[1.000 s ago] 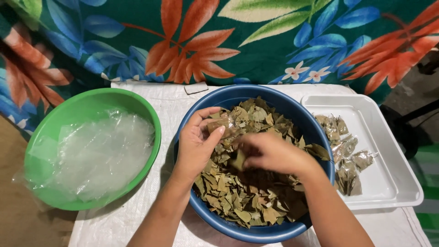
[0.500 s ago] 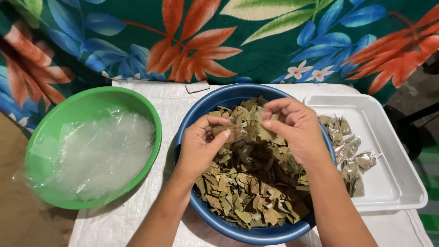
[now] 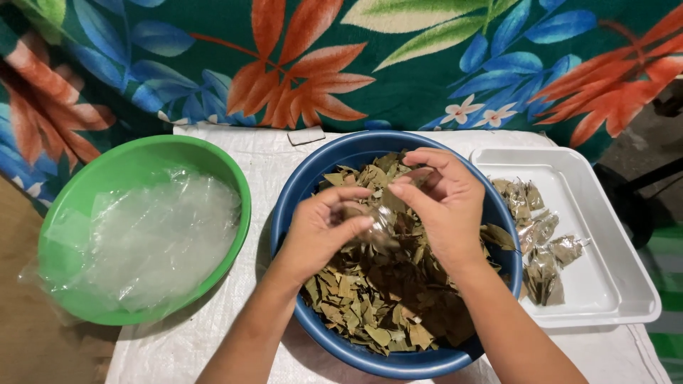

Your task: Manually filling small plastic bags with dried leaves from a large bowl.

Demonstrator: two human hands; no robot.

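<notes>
In the head view, a small clear bag (image 3: 380,224) sits at the centre of the frame, just above the blue bowl (image 3: 299,192); it is thin, see-through and crumpled, and whether any leaves are inside it cannot be told. The left hand (image 3: 320,231) pinches its lower side, fingers (image 3: 352,226) curled shut on the plastic. The right hand (image 3: 445,206) grips its upper edge, thumb and forefinger closed on it, the other fingers loosely bent. The blue bowl is heaped with dry, olive-brown leaves (image 3: 370,313). At left, a green bowl (image 3: 142,160) holds a pile of clear bags (image 3: 156,235). At right, a white tray (image 3: 605,284) carries several filled packets (image 3: 541,242). All rest on a white-covered desk (image 3: 185,348).
</notes>
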